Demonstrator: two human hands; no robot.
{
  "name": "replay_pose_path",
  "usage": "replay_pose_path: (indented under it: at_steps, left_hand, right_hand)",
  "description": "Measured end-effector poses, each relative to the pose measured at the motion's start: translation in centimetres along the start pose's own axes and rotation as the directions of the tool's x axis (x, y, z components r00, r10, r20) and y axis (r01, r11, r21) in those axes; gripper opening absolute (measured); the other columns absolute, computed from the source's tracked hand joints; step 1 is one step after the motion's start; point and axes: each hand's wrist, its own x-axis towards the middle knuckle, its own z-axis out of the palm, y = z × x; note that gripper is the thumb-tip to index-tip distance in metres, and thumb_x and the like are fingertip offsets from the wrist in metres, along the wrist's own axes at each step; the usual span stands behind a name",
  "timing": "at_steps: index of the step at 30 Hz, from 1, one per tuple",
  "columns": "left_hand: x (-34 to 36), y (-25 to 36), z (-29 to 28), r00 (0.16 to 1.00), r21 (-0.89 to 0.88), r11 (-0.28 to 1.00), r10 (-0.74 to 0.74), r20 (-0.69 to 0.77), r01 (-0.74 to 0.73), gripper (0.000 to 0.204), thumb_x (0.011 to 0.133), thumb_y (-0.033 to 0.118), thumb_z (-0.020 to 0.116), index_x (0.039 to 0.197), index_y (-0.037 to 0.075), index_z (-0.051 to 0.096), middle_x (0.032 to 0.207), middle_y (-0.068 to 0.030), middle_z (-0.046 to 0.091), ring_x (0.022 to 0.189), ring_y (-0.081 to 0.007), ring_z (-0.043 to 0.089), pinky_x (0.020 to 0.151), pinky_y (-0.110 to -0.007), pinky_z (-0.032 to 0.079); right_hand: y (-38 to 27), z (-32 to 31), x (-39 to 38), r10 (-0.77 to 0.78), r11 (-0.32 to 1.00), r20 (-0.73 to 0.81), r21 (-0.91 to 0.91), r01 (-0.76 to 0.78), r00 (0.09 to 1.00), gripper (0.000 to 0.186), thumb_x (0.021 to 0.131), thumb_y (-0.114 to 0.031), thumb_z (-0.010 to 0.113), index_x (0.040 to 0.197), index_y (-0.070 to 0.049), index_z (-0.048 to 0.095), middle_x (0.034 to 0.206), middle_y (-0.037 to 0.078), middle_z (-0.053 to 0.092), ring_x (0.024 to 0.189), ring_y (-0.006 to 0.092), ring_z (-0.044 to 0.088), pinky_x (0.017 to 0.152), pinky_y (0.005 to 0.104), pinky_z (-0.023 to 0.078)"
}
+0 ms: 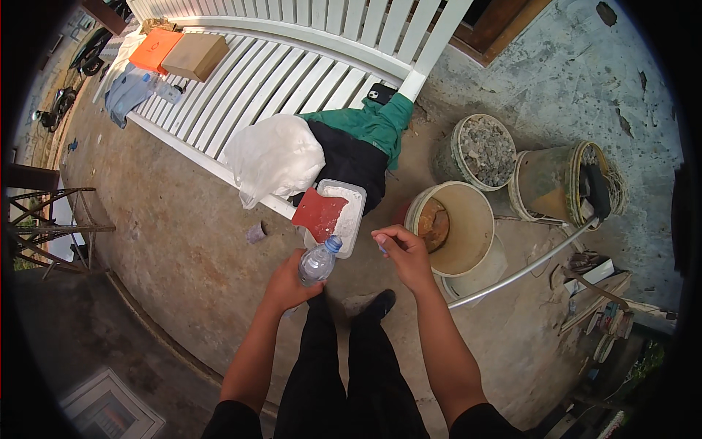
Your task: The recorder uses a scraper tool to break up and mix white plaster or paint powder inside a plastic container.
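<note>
Bare forearms [252,358] are seen at five and seven o'clock. Clear bottle [316,267], blue at its neck, is gripped in the left hand [287,284], fingers curled around its lower body. Right hand [406,256], three o'clock from bottle, is nearly closed; a small bluish bit [382,249] is pinched there, kind can't be told. From bottle: white tub [357,219] at one, red scraper [319,214] laid over it at twelve, plastic bag [274,157] at eleven, draped on the bench [183,150] edge.

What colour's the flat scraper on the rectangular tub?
The flat scraper is red with whitish smears; see the head view.
</note>
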Motion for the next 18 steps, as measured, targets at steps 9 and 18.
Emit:
replay_pose_path:
  at_steps: [9, 18]
  left_hand:
    - [0.13, 0.14, -0.37, 1.0, 0.003, 1.0, 0.009, -0.007, -0.009, 0.064, 0.07, 0.028, 0.083, 0.122, 0.008, 0.054, 0.111, -0.0221, 0.068, 0.105, -0.0423, 0.065, 0.089, -0.048, 0.052]
    - [0.18, 0.51, -0.7, 1.0, 0.041, 0.999, -0.019, -0.002, 0.02, 0.064, 0.07, 0.028, 0.085, 0.122, 0.007, 0.054, 0.11, -0.0219, 0.068, 0.104, -0.0409, 0.066, 0.088, -0.046, 0.053]
  right_hand:
    - [0.25, 0.36, 0.27, 0.034, 0.999, 0.002, 0.009, -0.034, 0.999, 0.018, 0.099, -0.021, 0.067, 0.104, -0.005, 0.073, 0.1, 0.0, 0.071, 0.085, 0.0064, 0.06, 0.071, 0.0238, 0.048]
    - [0.6, 0.58, 0.41, 0.042, 0.999, 0.003, -0.01, -0.042, 0.999, 0.017, 0.098, -0.021, 0.067, 0.103, -0.006, 0.074, 0.092, -0.002, 0.068, 0.08, 0.0058, 0.057, 0.069, 0.0238, 0.046]
